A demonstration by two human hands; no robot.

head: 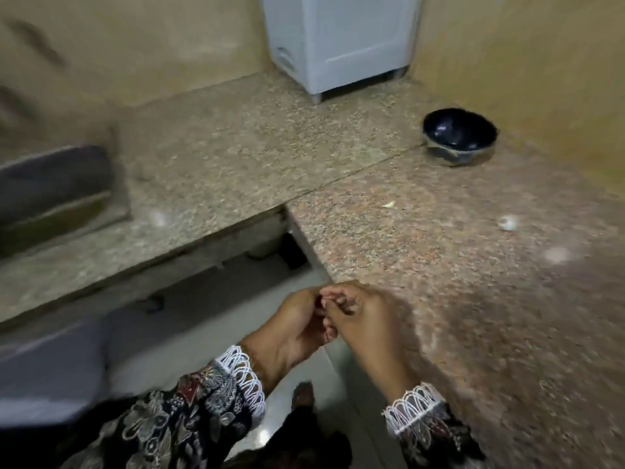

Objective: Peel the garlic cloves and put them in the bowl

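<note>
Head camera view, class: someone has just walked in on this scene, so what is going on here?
A person stands at a corner of a granite counter with both hands together, the left hand and right hand pinching something small between the fingertips; it is too hidden to name. A dark bowl sits apart, far back on the counter near the wall, beside a grey appliance. A few pale scraps lie on the counter between the hands and the bowl.

Count: 1 dark bowl (pixel 459 135); 1 grey appliance (pixel 341 42); 2 hands, left (pixel 293 328), right (pixel 363 321); 1 peel scrap (pixel 388 205).
</note>
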